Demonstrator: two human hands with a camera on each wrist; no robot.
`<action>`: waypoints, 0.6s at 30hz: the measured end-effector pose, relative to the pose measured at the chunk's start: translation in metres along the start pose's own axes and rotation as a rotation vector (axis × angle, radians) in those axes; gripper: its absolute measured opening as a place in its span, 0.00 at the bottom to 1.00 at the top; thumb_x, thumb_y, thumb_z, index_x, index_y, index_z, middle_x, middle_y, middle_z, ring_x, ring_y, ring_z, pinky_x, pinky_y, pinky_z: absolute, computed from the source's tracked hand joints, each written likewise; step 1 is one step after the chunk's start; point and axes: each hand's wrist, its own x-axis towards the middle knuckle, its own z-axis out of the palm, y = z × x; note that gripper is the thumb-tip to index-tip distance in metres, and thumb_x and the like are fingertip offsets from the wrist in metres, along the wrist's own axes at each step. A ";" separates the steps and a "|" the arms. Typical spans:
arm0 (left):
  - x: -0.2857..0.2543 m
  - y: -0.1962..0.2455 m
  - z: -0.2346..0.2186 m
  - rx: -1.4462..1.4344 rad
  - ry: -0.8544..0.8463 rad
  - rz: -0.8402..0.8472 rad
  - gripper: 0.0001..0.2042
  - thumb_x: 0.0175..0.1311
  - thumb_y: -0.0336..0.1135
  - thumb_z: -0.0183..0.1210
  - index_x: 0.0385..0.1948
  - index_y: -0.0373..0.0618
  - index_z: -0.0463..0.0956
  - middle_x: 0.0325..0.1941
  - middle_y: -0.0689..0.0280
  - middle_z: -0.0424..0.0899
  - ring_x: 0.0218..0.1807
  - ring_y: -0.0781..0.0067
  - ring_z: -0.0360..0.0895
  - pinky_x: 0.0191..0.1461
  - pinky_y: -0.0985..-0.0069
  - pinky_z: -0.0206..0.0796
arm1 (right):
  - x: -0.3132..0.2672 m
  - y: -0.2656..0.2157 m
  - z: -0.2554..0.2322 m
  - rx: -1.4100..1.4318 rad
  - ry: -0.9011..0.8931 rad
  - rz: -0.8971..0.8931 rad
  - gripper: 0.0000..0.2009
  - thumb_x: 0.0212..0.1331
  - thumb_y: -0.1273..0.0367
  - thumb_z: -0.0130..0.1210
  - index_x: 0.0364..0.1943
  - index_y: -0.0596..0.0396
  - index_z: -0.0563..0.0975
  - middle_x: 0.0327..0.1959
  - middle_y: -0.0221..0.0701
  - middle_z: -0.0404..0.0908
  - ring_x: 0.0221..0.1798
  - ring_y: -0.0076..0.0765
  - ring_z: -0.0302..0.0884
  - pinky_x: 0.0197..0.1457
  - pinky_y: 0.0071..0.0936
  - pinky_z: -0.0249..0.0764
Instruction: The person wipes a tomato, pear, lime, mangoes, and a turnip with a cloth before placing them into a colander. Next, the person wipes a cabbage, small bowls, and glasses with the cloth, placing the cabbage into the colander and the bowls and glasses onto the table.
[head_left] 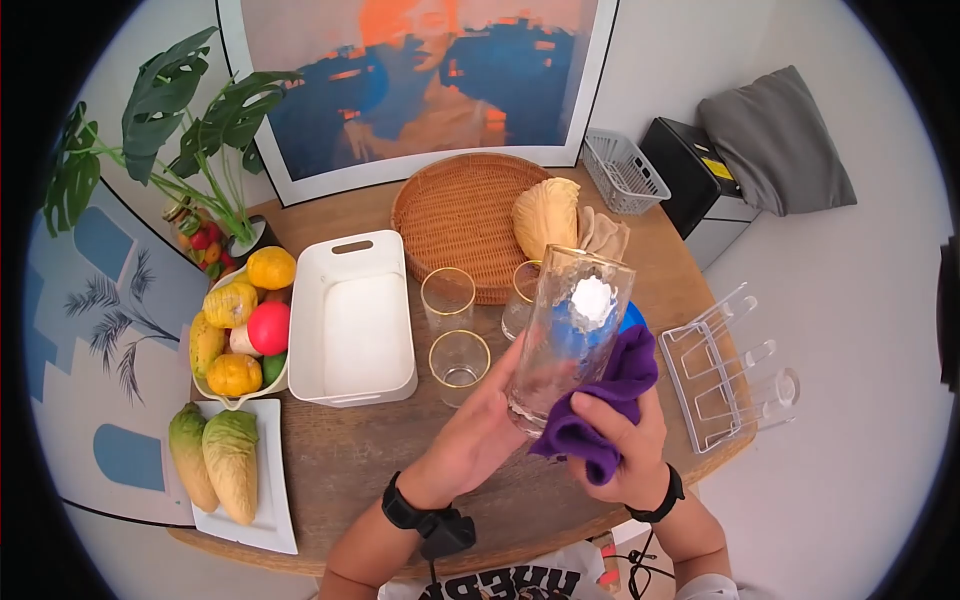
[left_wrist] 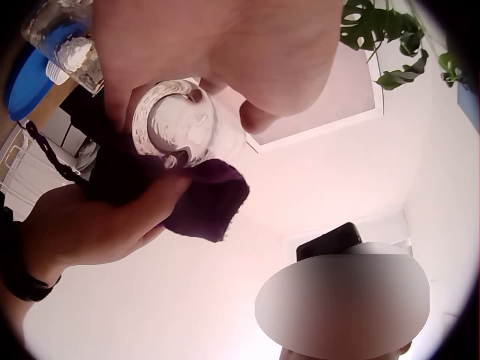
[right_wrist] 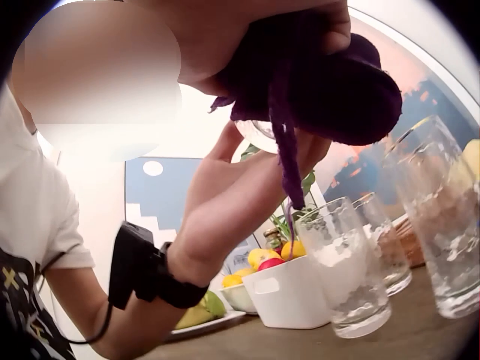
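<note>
My left hand (head_left: pixel 470 435) grips a tall clear glass (head_left: pixel 565 345) near its base, the gold rim tilted up and away. Its thick round base faces the camera in the left wrist view. My right hand (head_left: pixel 632 445) holds a bunched purple cloth (head_left: pixel 622 385) against the lower side of this glass, thumb over the cloth. Other gold-rimmed glasses stand just beyond: a front glass (head_left: pixel 459 365), a left glass (head_left: pixel 447 298) and one partly hidden glass (head_left: pixel 516 305). A blue thing (head_left: pixel 633 317) shows behind the held glass, mostly hidden.
To the left are a white bin (head_left: pixel 352 390), a bowl of fruit (head_left: pixel 233 335) and a white plate (head_left: pixel 275 500) with leafy vegetables. A round wicker tray (head_left: pixel 460 215) lies at the back, a cabbage (head_left: pixel 546 215) by it. A wire rack (head_left: pixel 690 385) stands at the right edge.
</note>
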 end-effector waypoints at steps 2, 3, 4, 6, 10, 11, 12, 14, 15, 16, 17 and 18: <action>0.000 0.007 0.004 0.024 0.020 -0.041 0.41 0.71 0.49 0.52 0.76 0.49 0.35 0.77 0.53 0.51 0.76 0.58 0.53 0.76 0.59 0.47 | -0.001 0.003 0.006 -0.006 0.098 -0.041 0.25 0.39 0.64 0.71 0.49 0.45 0.83 0.43 0.40 0.81 0.43 0.51 0.79 0.51 0.42 0.76; 0.000 0.007 0.002 0.025 0.022 -0.035 0.41 0.71 0.49 0.52 0.76 0.49 0.35 0.77 0.53 0.51 0.76 0.58 0.53 0.76 0.59 0.47 | 0.003 0.000 0.001 0.012 0.044 -0.060 0.24 0.41 0.64 0.71 0.49 0.46 0.83 0.41 0.39 0.81 0.43 0.51 0.79 0.51 0.42 0.75; -0.002 0.005 -0.002 0.019 0.014 -0.031 0.40 0.71 0.48 0.53 0.76 0.49 0.35 0.76 0.54 0.53 0.75 0.58 0.56 0.74 0.59 0.52 | 0.003 -0.001 0.002 0.015 0.042 -0.062 0.24 0.41 0.64 0.71 0.49 0.46 0.83 0.41 0.39 0.81 0.43 0.51 0.79 0.51 0.42 0.75; -0.004 0.003 -0.003 0.014 0.005 -0.032 0.40 0.71 0.46 0.54 0.76 0.50 0.36 0.75 0.54 0.54 0.74 0.58 0.58 0.72 0.58 0.57 | 0.005 -0.001 0.002 0.000 0.142 -0.054 0.23 0.43 0.66 0.69 0.50 0.47 0.82 0.41 0.41 0.81 0.44 0.51 0.79 0.53 0.42 0.75; -0.007 -0.001 -0.007 0.232 0.037 -0.001 0.43 0.65 0.33 0.60 0.75 0.50 0.36 0.72 0.57 0.57 0.70 0.61 0.63 0.61 0.62 0.71 | 0.027 0.008 -0.008 -0.021 0.261 0.144 0.24 0.46 0.75 0.65 0.52 0.59 0.79 0.50 0.50 0.75 0.49 0.53 0.78 0.53 0.38 0.73; -0.007 -0.002 -0.009 0.248 0.041 -0.023 0.45 0.63 0.29 0.62 0.75 0.50 0.37 0.71 0.58 0.58 0.69 0.63 0.65 0.58 0.63 0.74 | 0.027 0.014 -0.007 0.064 0.278 0.287 0.23 0.48 0.75 0.64 0.53 0.62 0.77 0.51 0.50 0.75 0.49 0.53 0.78 0.53 0.37 0.73; -0.007 -0.003 -0.008 0.248 0.041 -0.024 0.45 0.63 0.29 0.62 0.75 0.50 0.37 0.71 0.58 0.58 0.69 0.63 0.65 0.58 0.63 0.74 | 0.030 0.017 -0.006 0.126 0.288 0.333 0.22 0.50 0.74 0.63 0.53 0.62 0.77 0.51 0.51 0.75 0.50 0.53 0.77 0.54 0.38 0.73; -0.006 -0.003 -0.006 0.281 0.031 0.007 0.47 0.60 0.28 0.65 0.75 0.48 0.38 0.70 0.61 0.59 0.68 0.64 0.64 0.65 0.63 0.67 | 0.023 0.016 0.000 0.081 0.265 0.290 0.23 0.48 0.74 0.64 0.53 0.60 0.78 0.52 0.50 0.75 0.49 0.53 0.77 0.54 0.39 0.73; -0.006 -0.003 -0.008 0.281 0.034 0.009 0.47 0.60 0.28 0.65 0.75 0.48 0.38 0.70 0.61 0.59 0.68 0.64 0.64 0.65 0.63 0.67 | 0.023 0.009 -0.001 0.045 0.172 0.194 0.24 0.46 0.74 0.64 0.53 0.58 0.79 0.51 0.50 0.76 0.49 0.53 0.77 0.54 0.40 0.73; -0.006 -0.003 -0.011 0.342 0.053 0.013 0.47 0.58 0.27 0.64 0.76 0.49 0.38 0.69 0.61 0.61 0.69 0.64 0.64 0.68 0.65 0.63 | 0.024 0.001 -0.002 0.009 0.078 0.097 0.25 0.44 0.73 0.65 0.52 0.56 0.80 0.51 0.50 0.76 0.49 0.53 0.77 0.54 0.41 0.73; -0.006 -0.002 -0.013 0.402 0.071 0.016 0.48 0.57 0.26 0.64 0.76 0.49 0.38 0.68 0.61 0.63 0.70 0.64 0.63 0.70 0.67 0.59 | 0.017 -0.003 -0.001 -0.003 -0.010 0.062 0.25 0.40 0.71 0.66 0.51 0.52 0.82 0.49 0.48 0.78 0.48 0.53 0.77 0.53 0.41 0.74; -0.006 -0.001 -0.013 0.401 0.075 0.016 0.48 0.57 0.26 0.64 0.76 0.49 0.38 0.68 0.61 0.63 0.70 0.64 0.63 0.70 0.67 0.59 | 0.009 -0.002 0.005 -0.012 -0.025 -0.001 0.25 0.40 0.69 0.66 0.50 0.51 0.82 0.47 0.45 0.79 0.47 0.52 0.78 0.51 0.40 0.75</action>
